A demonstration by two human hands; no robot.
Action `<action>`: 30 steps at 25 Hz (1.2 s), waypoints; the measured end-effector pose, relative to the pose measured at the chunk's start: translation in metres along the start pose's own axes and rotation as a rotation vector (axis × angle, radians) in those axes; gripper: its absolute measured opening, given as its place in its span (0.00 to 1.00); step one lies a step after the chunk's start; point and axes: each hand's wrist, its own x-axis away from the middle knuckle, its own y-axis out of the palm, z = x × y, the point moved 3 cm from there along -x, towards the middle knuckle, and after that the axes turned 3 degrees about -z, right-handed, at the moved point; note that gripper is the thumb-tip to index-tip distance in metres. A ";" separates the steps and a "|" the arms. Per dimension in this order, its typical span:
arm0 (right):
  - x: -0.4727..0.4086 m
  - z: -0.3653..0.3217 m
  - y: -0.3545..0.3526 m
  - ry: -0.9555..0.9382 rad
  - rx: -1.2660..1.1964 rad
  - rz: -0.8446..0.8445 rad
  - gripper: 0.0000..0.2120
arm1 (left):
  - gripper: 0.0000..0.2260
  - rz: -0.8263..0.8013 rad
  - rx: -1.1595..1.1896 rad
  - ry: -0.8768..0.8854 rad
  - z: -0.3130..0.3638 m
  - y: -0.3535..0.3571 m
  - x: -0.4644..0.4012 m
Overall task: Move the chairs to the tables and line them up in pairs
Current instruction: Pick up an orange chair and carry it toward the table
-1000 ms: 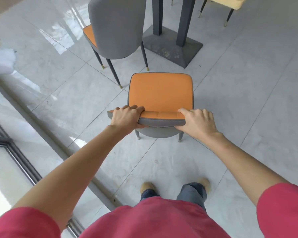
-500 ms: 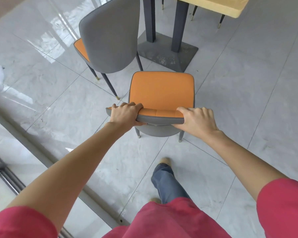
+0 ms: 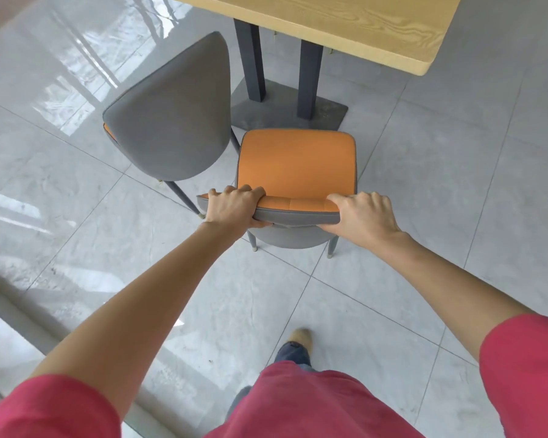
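I hold an orange-seated chair with a grey back (image 3: 296, 164) by the top of its backrest. My left hand (image 3: 233, 208) grips the left end of the backrest and my right hand (image 3: 363, 218) grips the right end. Its front edge points at the dark base of a light wooden table (image 3: 345, 23). A second chair (image 3: 174, 121), grey back toward me, stands just left of mine, nearly touching it, also facing the table.
The table's two dark legs and flat base plate (image 3: 285, 112) stand right ahead of the held chair. Grey glossy floor tiles (image 3: 456, 184) lie open to the right. A window frame or floor rail (image 3: 19, 324) runs along the lower left.
I have stepped forward with the chair. The table now fills the top of the view, and the held chair sits closer to the second chair and the table base.
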 end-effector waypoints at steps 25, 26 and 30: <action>-0.238 -0.001 -0.064 0.142 -0.005 0.109 0.22 | 0.21 -0.015 -0.010 0.135 -0.092 -0.109 -0.239; -0.238 -0.003 -0.063 0.157 -0.013 0.087 0.22 | 0.21 -0.012 -0.012 0.160 -0.095 -0.107 -0.238; -0.234 -0.042 -0.056 0.225 0.109 0.137 0.24 | 0.20 0.005 -0.031 0.223 -0.129 -0.102 -0.232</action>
